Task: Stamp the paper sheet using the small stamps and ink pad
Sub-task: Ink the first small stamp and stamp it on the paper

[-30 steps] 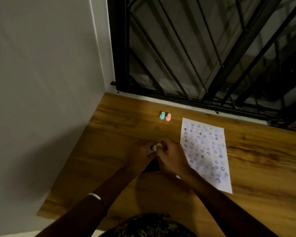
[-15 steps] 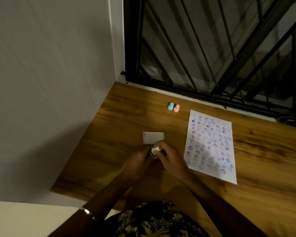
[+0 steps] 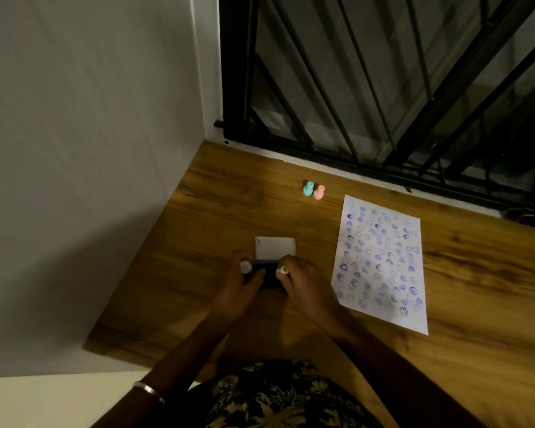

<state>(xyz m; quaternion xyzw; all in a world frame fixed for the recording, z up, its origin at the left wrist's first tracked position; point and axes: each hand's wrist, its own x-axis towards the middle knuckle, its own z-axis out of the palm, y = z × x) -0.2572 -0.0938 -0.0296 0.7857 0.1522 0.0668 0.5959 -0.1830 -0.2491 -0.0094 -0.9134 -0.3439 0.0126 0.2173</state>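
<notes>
Left hand (image 3: 240, 288): pinches a small pale stamp (image 3: 245, 266), beside the ink pad's left edge.
Right hand (image 3: 303, 281): holds a second white stamp (image 3: 281, 270) at the pad's right edge.
Ink pad (image 3: 271, 274): dark, between the hands; lid (image 3: 275, 247) seemingly open behind it.
Paper sheet (image 3: 382, 261): on the desk (image 3: 476, 288) to the right, covered in purple prints.
Spare stamps: teal stamp (image 3: 307, 188) and pink stamp (image 3: 319, 192), upright, touching, near the window grille (image 3: 383, 88).

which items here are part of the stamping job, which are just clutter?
Job:
- paper sheet, already covered in prints
- ink pad, lid open
- white stamps in left hand and right hand
- teal stamp, pink stamp, standing unused

Not part:
- window grille
- bracelet
</notes>
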